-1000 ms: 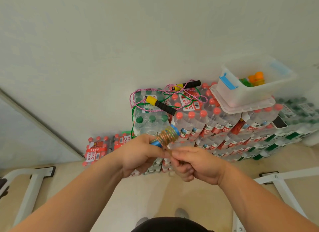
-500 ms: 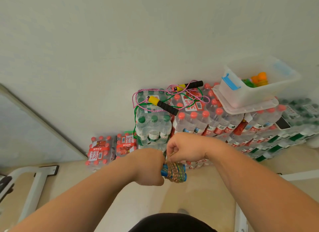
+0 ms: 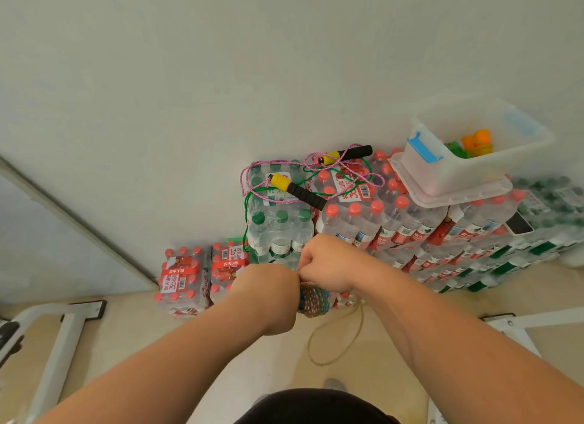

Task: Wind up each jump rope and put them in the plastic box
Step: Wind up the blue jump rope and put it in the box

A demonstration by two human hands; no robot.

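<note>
A: Nearest you, your left hand (image 3: 268, 297) is clenching round the blue handle (image 3: 301, 297) of the multicoloured jump rope (image 3: 314, 302). Its cord is sitting in tight turns round the handle, just right of your fist.

B: Your right hand (image 3: 328, 262) is curling shut directly above those turns and touching your left. It's looking as though you're pinching the cord there, though your fingers are hiding the pinch itself.

A: You're not finishing this one yet, I'd say. A loose tail (image 3: 343, 338) is hanging below the bundle in a slack loop over the floor, so more winding is waiting for you.

B: Further out, two more ropes are lying unwound on top of the water bottle packs (image 3: 347, 221) against the wall. One is a pink jump rope (image 3: 279, 181) with yellow-and-black handles (image 3: 346, 153). The other is a thin green rope (image 3: 245, 221), tangling through it and trailing down the left side of the stack.

A: Farthest, at the right, the plastic box (image 3: 458, 171) is standing open on its lid (image 3: 458, 199), atop the packs. Something orange and green (image 3: 474, 141) is lying inside; I'm guessing that's a rope already stowed, but I can't tell for sure.

B: None of the other three is resting in that box, so most of the job is lying ahead of you.
</note>
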